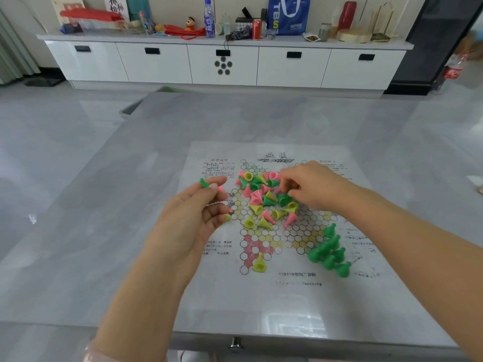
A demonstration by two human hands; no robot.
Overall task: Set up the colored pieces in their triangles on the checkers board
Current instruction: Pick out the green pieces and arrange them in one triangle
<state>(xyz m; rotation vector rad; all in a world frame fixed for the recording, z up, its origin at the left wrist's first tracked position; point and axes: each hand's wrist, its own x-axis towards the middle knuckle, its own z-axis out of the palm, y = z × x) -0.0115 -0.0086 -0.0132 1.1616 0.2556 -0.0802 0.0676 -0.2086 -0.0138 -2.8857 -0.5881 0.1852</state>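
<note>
Pieces [266, 197] lie heaped mid-board, green ones [330, 250] standing in the lower-right triangle; the right hand [311, 186] pinches into the heap, seemingly on a green one, and could scatter neighbours. The left hand [198, 215] pinches a green piece [203, 182], perhaps cupping more that may spill.

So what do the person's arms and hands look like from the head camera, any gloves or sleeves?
Both hands are bare, no gloves, rings or watch visible. The left hand leads back to a bare forearm with a pale pinkish sleeve edge at the frame bottom. The right hand has a bare forearm, with no sleeve in view.
</note>
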